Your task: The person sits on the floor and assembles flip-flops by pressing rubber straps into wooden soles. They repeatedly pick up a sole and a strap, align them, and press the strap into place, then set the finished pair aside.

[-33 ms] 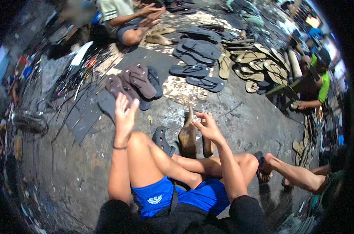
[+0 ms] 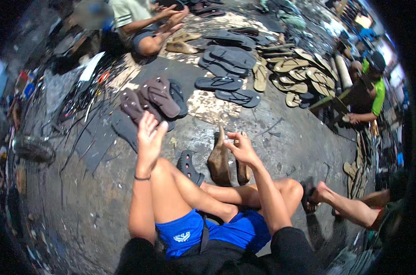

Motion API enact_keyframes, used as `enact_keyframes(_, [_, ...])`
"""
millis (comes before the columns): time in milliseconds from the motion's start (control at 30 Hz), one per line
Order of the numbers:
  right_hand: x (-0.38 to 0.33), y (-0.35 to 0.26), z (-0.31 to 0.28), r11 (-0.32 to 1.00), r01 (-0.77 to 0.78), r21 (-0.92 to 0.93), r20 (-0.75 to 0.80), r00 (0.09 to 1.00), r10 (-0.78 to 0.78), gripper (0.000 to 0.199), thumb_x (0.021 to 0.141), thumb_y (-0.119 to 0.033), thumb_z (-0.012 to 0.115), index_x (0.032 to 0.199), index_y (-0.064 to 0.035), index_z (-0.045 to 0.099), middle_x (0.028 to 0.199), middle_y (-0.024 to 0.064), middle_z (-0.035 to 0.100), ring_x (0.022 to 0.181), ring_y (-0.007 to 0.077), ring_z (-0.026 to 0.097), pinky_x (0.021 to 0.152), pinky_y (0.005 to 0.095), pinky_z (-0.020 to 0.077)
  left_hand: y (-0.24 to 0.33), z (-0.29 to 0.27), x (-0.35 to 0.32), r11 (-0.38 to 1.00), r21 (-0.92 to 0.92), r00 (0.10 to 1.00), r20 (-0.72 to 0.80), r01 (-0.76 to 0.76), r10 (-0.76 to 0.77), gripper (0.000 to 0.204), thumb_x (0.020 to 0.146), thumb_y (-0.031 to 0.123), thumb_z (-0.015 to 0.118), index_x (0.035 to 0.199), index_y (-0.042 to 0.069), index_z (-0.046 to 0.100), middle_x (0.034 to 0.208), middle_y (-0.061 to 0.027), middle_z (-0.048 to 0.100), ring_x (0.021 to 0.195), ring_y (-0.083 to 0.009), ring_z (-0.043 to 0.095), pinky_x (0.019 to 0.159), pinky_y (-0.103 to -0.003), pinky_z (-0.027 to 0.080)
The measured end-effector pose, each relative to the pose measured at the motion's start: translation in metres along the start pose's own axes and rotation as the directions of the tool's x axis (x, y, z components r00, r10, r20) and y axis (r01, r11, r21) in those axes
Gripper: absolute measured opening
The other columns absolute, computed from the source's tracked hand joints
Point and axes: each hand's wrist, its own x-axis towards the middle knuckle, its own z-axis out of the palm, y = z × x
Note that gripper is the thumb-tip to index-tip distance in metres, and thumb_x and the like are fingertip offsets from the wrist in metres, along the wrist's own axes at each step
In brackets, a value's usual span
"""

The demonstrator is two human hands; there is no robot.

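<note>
My left hand (image 2: 150, 138) is raised above my bent knee, open and empty, with its fingers stretched out and a dark band at the wrist. Beyond it lies a group of brown flip-flops (image 2: 161, 98) with dark ones beside them. My right hand (image 2: 242, 149) hovers palm inward, fingers loosely bent and thumb apart from the index finger, holding nothing. Just below and behind it stand two worn wooden shoe lasts (image 2: 218, 162), the right one (image 2: 243, 173) partly covered by the hand. A dark clog with holes (image 2: 188, 167) rests on the floor between the hands.
Black flip-flops (image 2: 220, 83) and a heap of tan flip-flops (image 2: 295, 75) lie farther off. Dark strips and orange-handled scissors (image 2: 104, 77) litter the left, near a fan (image 2: 33, 149). Co-workers sit at upper left (image 2: 134, 23) and right (image 2: 377, 94); another person's leg (image 2: 347, 204) reaches in at right.
The view has shifted slightly, so the surrounding things sit a little farther left. My left hand has moved slightly right; my right hand keeps nearly the same pose.
</note>
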Motion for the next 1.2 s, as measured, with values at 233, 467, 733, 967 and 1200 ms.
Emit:
enact_keyframes(233, [0.119,0.042,-0.025,0.981,-0.196,-0.002,-0.165,0.967,0.193,0.059,0.084,-0.033,0.074,0.121,0.0076,0.055,0.111,0.0215,0.066,0.103,0.0268,0.065,0.089,0.0363,0.0511,-0.024,0.037,-0.004,0.856,0.465,0.93,0.365,-0.227,0.049,0.059,0.086,0.019,0.071,0.136,-0.002,0.046,0.127,-0.0249,0.059,0.118,-0.0329,0.059,0.1,-0.04,0.046])
enact_keyframes(467, [0.261,0.098,-0.056,0.617,-0.209,0.759,-0.272,0.758,0.592,0.022,0.096,-0.03,0.059,0.093,-0.0076,0.059,0.075,0.0012,0.058,0.057,0.0115,0.053,0.042,0.0256,0.0384,-0.045,0.055,0.004,0.771,0.568,0.868,0.494,-0.29,-0.038,0.044,0.084,0.019,0.072,0.122,0.001,0.058,0.114,-0.0209,0.066,0.103,-0.0333,0.065,0.09,-0.04,0.051])
enact_keyframes(733, [0.251,0.086,-0.075,0.485,0.289,0.825,-0.53,0.691,0.491,0.021,0.101,-0.024,0.053,0.108,-0.0051,0.058,0.087,0.0069,0.068,0.06,0.012,0.058,0.045,0.026,0.0432,-0.051,0.076,0.013,0.806,0.534,0.829,0.55,-0.257,-0.1,0.035,0.088,0.015,0.069,0.119,0.0,0.062,0.109,-0.0169,0.07,0.096,-0.0254,0.07,0.083,-0.035,0.054])
enact_keyframes(967, [0.031,-0.056,-0.013,0.726,0.47,0.501,-0.572,0.81,-0.13,0.024,0.101,-0.011,0.052,0.12,0.0023,0.045,0.097,0.0119,0.068,0.091,0.0164,0.064,0.084,0.0282,0.0498,-0.011,0.09,-0.004,0.799,0.317,0.822,0.453,-0.511,0.346,0.039,0.081,0.004,0.07,0.119,0.0,0.063,0.117,-0.0173,0.065,0.114,-0.0328,0.061,0.1,-0.039,0.045])
enact_keyframes(1200, [-0.155,-0.092,-0.011,0.809,0.586,0.046,-0.164,0.803,-0.572,0.042,0.078,-0.003,0.076,0.115,-0.0002,0.056,0.104,0.0097,0.064,0.097,0.0238,0.062,0.09,0.0412,0.0491,0.038,0.055,-0.095,0.908,-0.008,0.667,0.675,-0.419,0.314,0.061,0.068,-0.01,0.066,0.128,-0.003,0.058,0.114,-0.0168,0.068,0.108,-0.0313,0.066,0.093,-0.038,0.052])
